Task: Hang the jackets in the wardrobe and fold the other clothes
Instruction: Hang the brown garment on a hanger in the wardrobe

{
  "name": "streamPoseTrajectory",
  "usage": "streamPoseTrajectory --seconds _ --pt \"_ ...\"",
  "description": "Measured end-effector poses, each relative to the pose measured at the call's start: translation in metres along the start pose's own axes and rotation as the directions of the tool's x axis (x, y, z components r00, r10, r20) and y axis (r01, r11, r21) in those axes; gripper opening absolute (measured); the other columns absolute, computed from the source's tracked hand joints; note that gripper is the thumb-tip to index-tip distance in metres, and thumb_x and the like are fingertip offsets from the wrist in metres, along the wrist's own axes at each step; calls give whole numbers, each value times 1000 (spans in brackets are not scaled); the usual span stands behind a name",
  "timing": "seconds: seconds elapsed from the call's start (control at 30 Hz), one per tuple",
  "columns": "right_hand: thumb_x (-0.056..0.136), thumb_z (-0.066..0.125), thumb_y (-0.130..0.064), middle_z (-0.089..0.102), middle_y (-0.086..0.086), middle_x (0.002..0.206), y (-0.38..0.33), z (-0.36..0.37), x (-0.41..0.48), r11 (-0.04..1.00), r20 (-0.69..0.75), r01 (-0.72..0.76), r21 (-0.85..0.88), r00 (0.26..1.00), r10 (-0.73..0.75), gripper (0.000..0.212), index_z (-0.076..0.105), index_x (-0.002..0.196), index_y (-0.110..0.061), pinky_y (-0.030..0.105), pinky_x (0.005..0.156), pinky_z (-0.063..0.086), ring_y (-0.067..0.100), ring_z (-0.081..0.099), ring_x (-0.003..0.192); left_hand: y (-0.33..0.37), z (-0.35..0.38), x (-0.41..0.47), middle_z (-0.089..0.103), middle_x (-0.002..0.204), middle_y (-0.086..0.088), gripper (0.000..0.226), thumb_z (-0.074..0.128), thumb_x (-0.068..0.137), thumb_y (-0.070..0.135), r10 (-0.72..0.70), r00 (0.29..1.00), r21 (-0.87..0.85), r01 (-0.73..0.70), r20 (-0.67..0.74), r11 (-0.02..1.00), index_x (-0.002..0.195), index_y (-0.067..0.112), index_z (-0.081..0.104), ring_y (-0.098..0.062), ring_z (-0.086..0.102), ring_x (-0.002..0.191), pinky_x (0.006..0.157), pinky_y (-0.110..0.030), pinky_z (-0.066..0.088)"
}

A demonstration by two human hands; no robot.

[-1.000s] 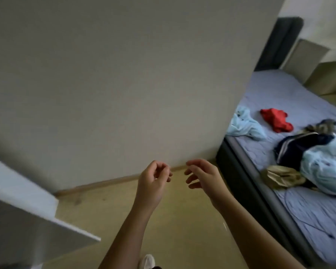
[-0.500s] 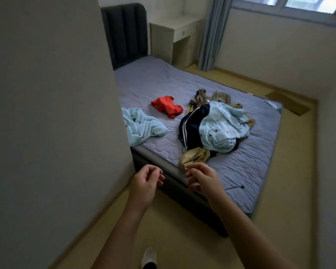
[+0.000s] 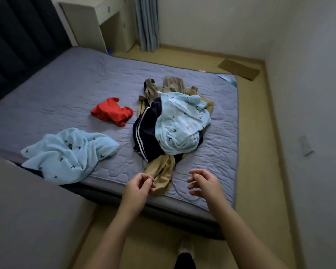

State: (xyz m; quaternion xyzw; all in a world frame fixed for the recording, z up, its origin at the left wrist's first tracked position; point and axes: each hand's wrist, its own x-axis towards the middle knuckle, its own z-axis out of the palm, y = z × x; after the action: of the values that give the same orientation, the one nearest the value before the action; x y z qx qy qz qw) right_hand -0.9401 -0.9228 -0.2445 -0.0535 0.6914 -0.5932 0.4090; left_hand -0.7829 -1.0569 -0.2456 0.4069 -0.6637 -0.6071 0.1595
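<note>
Clothes lie on a bed with a grey-blue quilted cover. A heap holds a light blue patterned garment over a navy jacket with white stripes and tan clothes. A second light blue garment lies at the bed's near left edge. A red garment lies alone in the middle. My left hand hovers by the tan cloth's near end, fingers loosely curled, holding nothing. My right hand hovers over the bed's near edge, fingers loosely bent, empty.
A pale wall or panel fills the lower left. Behind the bed stand a dark padded headboard, a pale desk and a grey curtain. A flat cardboard piece lies on the tan floor. My foot shows below.
The view has swung from the wall round to the bed, which is now closer. Both hands stayed raised and empty and have drawn apart.
</note>
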Motion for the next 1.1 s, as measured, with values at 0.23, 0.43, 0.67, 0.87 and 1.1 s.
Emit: streamPoseTrajectory --seconds 0.23,0.43,0.67,0.87,1.1 --pt "96 40 0 59 7 69 -8 3 155 990 1 -123 -74 992 123 24 59 85 -10 23 43 45 13 53 49 -19 46 140 62 67 -6 21 48 93 1 -226 974 -19 226 2 974 77 7 59 -17 56 60 51 -20 43" --pt "93 37 3 56 7 69 38 24 275 966 18 -200 -166 978 206 26 58 84 -10 23 42 37 14 49 49 -97 64 259 60 61 -5 24 48 93 0 -371 928 30 370 44 929 72 7 57 -14 52 50 41 -16 38" --pt "90 36 4 57 4 67 125 41 386 918 -51 -280 -280 959 277 28 56 81 -13 21 39 38 11 51 47 -204 67 376 65 70 -3 18 54 90 8 -379 917 312 327 122 892 75 13 60 -12 57 58 47 -15 39" --pt "88 40 4 60 3 65 163 48 437 914 -111 -298 -275 954 278 27 60 78 -12 24 43 40 15 54 50 -234 81 445 58 86 9 9 60 86 18 -280 955 509 192 101 839 92 21 55 -11 56 83 56 -12 36" --pt "87 40 4 60 4 67 163 39 456 915 -145 -294 -275 954 263 29 59 76 -14 21 38 39 16 52 50 -214 113 506 33 147 -11 91 71 80 28 -200 965 343 133 167 930 150 23 14 -26 40 131 97 -29 38"
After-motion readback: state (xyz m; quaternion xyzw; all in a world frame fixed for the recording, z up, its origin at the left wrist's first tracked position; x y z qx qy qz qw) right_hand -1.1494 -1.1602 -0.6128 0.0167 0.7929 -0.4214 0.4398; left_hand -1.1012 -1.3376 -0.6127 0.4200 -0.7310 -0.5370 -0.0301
